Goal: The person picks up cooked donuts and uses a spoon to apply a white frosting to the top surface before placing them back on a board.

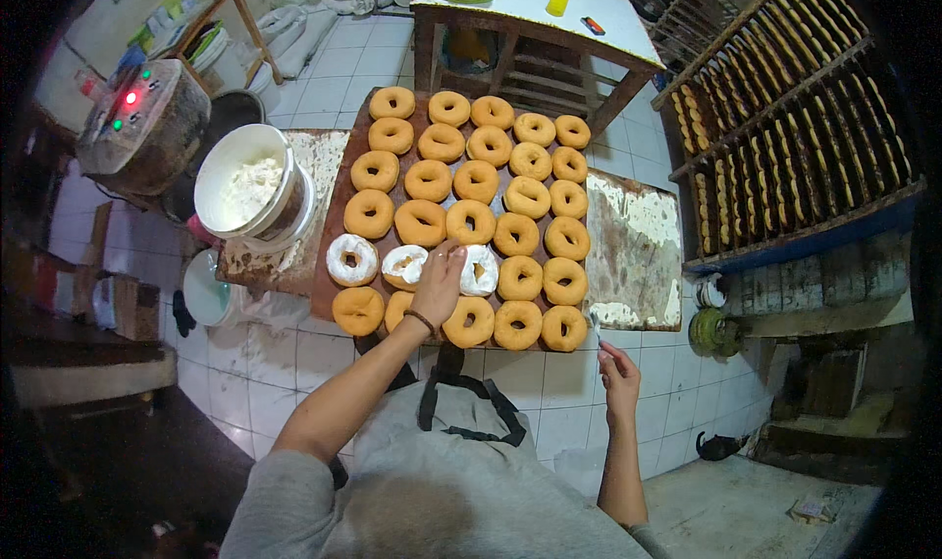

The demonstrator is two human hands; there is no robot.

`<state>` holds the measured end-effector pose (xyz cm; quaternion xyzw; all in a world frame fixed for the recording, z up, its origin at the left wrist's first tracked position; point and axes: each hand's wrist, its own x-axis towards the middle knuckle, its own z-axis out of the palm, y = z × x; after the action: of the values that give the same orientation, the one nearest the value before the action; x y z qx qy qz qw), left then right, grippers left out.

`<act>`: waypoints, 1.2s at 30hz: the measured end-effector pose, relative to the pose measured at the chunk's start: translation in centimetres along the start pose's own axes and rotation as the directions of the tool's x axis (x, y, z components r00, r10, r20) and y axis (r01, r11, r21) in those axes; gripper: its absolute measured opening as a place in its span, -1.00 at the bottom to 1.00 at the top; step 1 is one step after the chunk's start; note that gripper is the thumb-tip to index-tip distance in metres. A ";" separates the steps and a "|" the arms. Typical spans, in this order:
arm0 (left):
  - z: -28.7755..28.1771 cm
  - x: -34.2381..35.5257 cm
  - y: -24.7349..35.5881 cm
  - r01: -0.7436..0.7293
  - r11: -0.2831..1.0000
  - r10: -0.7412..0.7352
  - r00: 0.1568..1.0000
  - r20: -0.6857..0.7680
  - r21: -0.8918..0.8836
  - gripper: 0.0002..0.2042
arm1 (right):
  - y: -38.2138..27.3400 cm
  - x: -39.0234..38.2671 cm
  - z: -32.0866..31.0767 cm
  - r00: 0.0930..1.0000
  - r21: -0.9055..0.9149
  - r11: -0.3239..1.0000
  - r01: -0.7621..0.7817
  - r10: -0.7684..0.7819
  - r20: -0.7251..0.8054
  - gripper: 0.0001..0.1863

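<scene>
The left hand (441,282) touches a white donut (483,286), its grip unclear; the right hand (618,374) pinches a thin tool (596,325) by the tray (322,299). Three donuts in its second-nearest row are coated; most others (353,213) look plain, seemingly left to do.

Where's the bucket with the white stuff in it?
In the head view, the bucket is on the left, between the donuts and the box with the red light.

Golden doughnuts (471,209), tray (422,110) apparently brown
</scene>
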<state>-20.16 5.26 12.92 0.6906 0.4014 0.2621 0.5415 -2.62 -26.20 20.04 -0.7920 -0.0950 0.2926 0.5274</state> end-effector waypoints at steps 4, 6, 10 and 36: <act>3.0 -0.7 5.1 -0.167 0.797 0.086 0.983 0.164 0.581 -0.48 | 1.8 -2.2 -0.4 0.993 0.085 0.991 -0.099 0.105 -0.060 -0.71; 5.9 0.5 4.9 -0.209 0.648 0.047 0.971 0.236 0.732 -0.54 | 2.8 -2.4 -0.6 0.992 0.103 0.990 -0.099 0.106 -0.063 -0.71; 9.0 2.0 3.5 -0.260 0.556 0.048 0.958 0.282 0.789 -0.65 | 2.7 -2.9 -0.2 0.995 0.144 0.988 -0.058 0.069 -0.071 -0.71; -35.9 -10.8 -2.0 0.329 -0.162 -0.210 0.910 0.359 -0.930 -0.38 | -27.1 0.6 52.8 0.325 -0.373 -0.015 0.928 -0.456 0.828 -0.79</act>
<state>-55.11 15.69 21.73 -0.0238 0.1893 0.3225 0.9272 -27.63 26.81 29.57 -0.6520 -0.7493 0.0637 0.0973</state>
